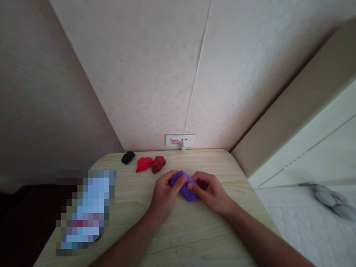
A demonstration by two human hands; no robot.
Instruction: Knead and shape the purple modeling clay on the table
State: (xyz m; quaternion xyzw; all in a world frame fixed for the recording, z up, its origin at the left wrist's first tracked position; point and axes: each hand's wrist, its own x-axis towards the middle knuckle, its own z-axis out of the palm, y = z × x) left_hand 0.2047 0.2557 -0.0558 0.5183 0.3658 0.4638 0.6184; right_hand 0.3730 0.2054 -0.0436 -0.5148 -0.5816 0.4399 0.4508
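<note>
A soft purple piece of cloth (189, 192), partly folded, is held just above the wooden table, between my two hands. My left hand (168, 187) pinches its left end, thumb pressed on top. At the right side, my right hand (208, 189) grips the cloth with the thumb across its face and the fingers curled behind. The fingers under the cloth are hidden. Farther back lie a dark red folded cloth bundle (158, 164), a bright red one (144, 164) touching or nearly touching it, and a small black one (128, 157).
A pixelated object (89, 207) covers the left side of the pale wooden table (178, 237). Against the wall behind is a socket (170, 140) with a white plug and a cable running up. At right stand a cream headboard or cabinet (300, 111) and a grey fan-like object (328, 196).
</note>
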